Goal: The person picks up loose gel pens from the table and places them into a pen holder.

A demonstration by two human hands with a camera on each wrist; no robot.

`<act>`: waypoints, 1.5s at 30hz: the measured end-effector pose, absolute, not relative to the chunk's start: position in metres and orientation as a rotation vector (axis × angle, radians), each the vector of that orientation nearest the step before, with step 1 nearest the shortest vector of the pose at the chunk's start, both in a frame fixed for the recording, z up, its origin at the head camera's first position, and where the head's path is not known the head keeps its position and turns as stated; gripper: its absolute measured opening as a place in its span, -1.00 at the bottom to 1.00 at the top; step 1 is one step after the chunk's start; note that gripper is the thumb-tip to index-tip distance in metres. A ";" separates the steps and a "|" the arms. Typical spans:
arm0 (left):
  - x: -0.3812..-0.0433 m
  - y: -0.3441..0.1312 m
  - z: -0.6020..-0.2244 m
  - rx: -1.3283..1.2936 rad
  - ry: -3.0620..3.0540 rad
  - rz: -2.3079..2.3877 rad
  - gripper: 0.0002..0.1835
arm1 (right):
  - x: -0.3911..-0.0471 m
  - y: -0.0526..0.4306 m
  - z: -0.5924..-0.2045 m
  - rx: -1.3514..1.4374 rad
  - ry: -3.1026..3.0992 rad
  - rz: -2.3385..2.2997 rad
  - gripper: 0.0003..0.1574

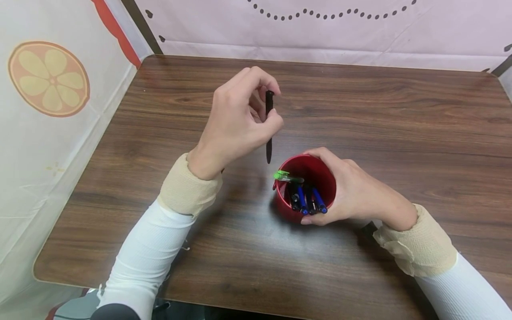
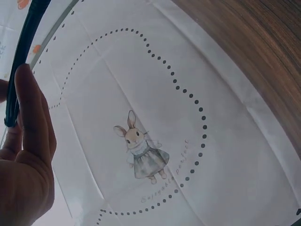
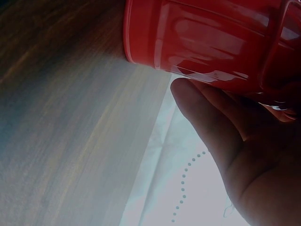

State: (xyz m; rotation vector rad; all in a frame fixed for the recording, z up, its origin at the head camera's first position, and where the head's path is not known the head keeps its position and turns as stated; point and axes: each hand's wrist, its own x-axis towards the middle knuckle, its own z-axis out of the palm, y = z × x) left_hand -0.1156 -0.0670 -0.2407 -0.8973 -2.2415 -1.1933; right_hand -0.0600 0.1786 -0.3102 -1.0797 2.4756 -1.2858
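Between thumb and fingers, my left hand (image 1: 240, 118) pinches a dark pen (image 1: 269, 149), held nearly upright above the table. In the left wrist view the pen (image 2: 24, 44) runs along the fingers at the left edge. A red metal-looking bucket (image 1: 285, 211) stands just right of and nearer than the pen's lower end. My right hand (image 1: 354, 191) grips it round its right side. Inside lean several pens, some with blue caps (image 1: 302, 202) and some black; a green pen (image 1: 287, 177) lies across the left rim. The right wrist view shows the bucket's glossy wall (image 3: 211, 42) against the fingers.
Both hands work over a brown wood-grain table (image 1: 400, 120) with rounded corners. White printed curtains (image 1: 320, 31) hang behind it and along its left side. Below the front edge, part of a grey object (image 1: 76, 306) shows at the lower left.
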 end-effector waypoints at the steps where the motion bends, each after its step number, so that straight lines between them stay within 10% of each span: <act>1: -0.116 -0.067 -0.241 -0.901 -2.214 -1.206 -0.72 | -0.060 0.179 -0.310 -1.081 2.474 -1.287 0.26; 45: -0.106 -0.063 -0.235 -1.121 -1.843 -1.620 -0.75 | -0.060 0.178 -0.309 -1.057 2.437 -1.301 0.24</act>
